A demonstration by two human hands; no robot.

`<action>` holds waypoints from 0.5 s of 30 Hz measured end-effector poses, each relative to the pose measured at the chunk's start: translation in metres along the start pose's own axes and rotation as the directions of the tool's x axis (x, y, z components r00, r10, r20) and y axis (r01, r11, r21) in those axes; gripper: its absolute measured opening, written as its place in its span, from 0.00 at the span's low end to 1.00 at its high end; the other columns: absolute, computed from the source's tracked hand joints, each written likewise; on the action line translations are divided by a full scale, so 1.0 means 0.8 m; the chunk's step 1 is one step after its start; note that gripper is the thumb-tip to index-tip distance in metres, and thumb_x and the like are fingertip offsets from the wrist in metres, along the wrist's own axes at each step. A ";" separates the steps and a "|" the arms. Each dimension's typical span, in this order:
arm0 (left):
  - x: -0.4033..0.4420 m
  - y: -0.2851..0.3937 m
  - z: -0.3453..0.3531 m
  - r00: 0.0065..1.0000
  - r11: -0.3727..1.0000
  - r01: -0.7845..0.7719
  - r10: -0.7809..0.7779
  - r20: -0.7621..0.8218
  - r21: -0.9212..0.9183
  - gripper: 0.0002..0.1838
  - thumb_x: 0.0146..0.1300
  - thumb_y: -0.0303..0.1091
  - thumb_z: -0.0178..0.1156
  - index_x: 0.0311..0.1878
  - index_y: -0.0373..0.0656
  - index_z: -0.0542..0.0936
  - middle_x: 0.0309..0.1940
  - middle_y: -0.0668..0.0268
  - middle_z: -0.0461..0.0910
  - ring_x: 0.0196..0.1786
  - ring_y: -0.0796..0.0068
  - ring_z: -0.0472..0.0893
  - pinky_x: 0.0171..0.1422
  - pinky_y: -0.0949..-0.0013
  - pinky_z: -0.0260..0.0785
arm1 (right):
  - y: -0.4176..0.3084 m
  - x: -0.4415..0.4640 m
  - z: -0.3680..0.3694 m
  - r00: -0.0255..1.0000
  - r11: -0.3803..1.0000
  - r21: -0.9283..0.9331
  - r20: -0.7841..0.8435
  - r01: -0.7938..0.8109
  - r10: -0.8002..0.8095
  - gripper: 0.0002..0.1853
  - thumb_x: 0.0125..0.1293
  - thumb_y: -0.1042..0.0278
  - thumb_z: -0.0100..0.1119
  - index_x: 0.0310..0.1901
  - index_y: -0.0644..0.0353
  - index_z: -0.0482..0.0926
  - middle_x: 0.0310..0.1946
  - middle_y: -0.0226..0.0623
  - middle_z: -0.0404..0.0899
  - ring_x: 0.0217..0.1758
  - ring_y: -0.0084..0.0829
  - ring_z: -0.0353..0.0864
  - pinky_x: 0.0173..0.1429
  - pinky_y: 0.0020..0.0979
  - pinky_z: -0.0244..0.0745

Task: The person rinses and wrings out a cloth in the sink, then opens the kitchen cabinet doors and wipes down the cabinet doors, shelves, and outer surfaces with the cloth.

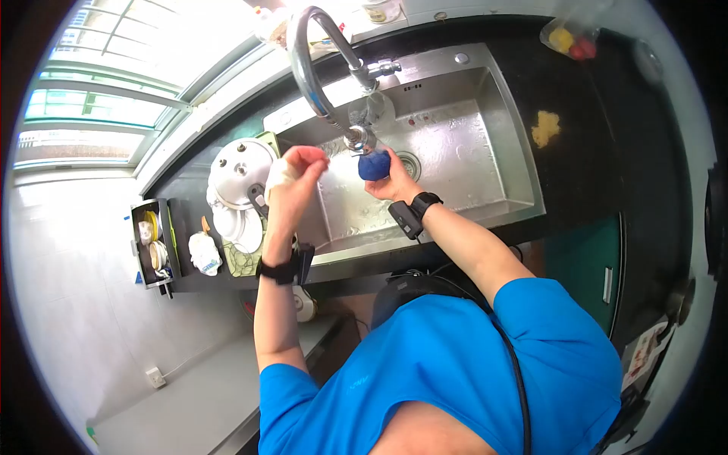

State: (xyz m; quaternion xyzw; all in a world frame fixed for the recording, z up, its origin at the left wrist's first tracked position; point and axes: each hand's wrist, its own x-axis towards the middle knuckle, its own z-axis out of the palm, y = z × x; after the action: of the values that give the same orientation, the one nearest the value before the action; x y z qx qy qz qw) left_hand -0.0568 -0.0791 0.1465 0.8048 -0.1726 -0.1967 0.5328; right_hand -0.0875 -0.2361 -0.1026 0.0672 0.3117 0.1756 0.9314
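My right hand (pixel 396 179) is closed around a small, dark blue, rounded thing (pixel 373 166), whose kind I cannot make out. It is right below the spout of the chrome faucet (pixel 315 83), over the steel sink (pixel 455 144). At the sink's left side, my left hand (pixel 298 168) is raised with its fingers curled toward the thumb; whether anything small is between them is hidden. A whitish patch shows on the back of that hand. Both wrists wear black bands.
Left of the sink, a pressure-cooker lid (pixel 241 171) and white dishes (pixel 236 226) rest on a green rack. A dish box (pixel 155 243) stands farther left. Yellow scraps (pixel 545 128) lie on the dark counter, with a plastic bag of fruit (pixel 570 42) behind.
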 end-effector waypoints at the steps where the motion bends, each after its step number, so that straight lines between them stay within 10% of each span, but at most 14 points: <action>1: -0.009 0.011 0.010 0.999 1.000 -0.021 0.021 0.049 -0.005 0.06 0.70 0.24 0.61 0.48 0.38 0.80 0.41 0.69 0.83 0.46 0.78 0.81 0.56 0.73 0.73 | 0.000 -0.001 0.003 1.000 1.000 0.002 -0.001 0.007 -0.007 0.21 0.61 0.35 0.65 0.35 0.45 0.78 0.29 0.22 0.77 0.31 0.26 0.74 0.33 0.31 0.67; 3: -0.019 0.040 0.038 0.992 0.979 -0.057 0.035 0.119 0.193 0.06 0.67 0.23 0.62 0.46 0.37 0.81 0.39 0.66 0.84 0.45 0.76 0.83 0.52 0.72 0.74 | 0.002 -0.001 0.013 0.998 0.998 -0.051 -0.041 0.038 -0.040 0.23 0.59 0.33 0.64 0.36 0.46 0.79 0.31 0.23 0.77 0.36 0.28 0.75 0.37 0.34 0.68; 5: -0.005 0.066 0.089 0.910 0.789 -0.415 0.367 0.194 0.453 0.07 0.63 0.23 0.65 0.44 0.38 0.82 0.37 0.61 0.85 0.44 0.70 0.85 0.49 0.69 0.75 | -0.003 0.032 0.000 0.991 0.985 -0.107 -0.007 0.132 -0.133 0.29 0.65 0.35 0.56 0.58 0.49 0.74 0.55 0.35 0.76 0.53 0.37 0.77 0.63 0.48 0.72; 8: 0.030 0.073 0.143 0.883 0.623 -0.464 0.375 0.281 0.630 0.13 0.60 0.29 0.66 0.49 0.42 0.81 0.49 0.59 0.83 0.49 0.54 0.82 0.52 0.55 0.76 | -0.009 0.079 -0.025 0.754 0.894 0.008 0.534 0.447 -0.382 0.30 0.73 0.41 0.50 0.66 0.53 0.68 0.67 0.41 0.69 0.64 0.41 0.76 0.71 0.50 0.71; 15: 0.142 0.013 0.215 0.705 0.173 -0.566 0.609 0.364 0.806 0.19 0.57 0.26 0.62 0.54 0.40 0.79 0.68 0.53 0.71 0.55 0.46 0.78 0.58 0.48 0.74 | 0.012 -0.023 0.039 0.822 0.806 -0.215 0.305 0.551 -0.481 0.27 0.76 0.43 0.51 0.65 0.55 0.71 0.67 0.40 0.71 0.67 0.41 0.75 0.70 0.49 0.72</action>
State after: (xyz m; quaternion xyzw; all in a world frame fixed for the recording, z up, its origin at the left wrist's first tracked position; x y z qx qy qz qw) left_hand -0.0454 -0.2741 0.0797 0.8289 -0.5313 0.1597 0.0717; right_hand -0.0850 -0.2343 -0.0650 -0.1395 0.1757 -0.0510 0.9732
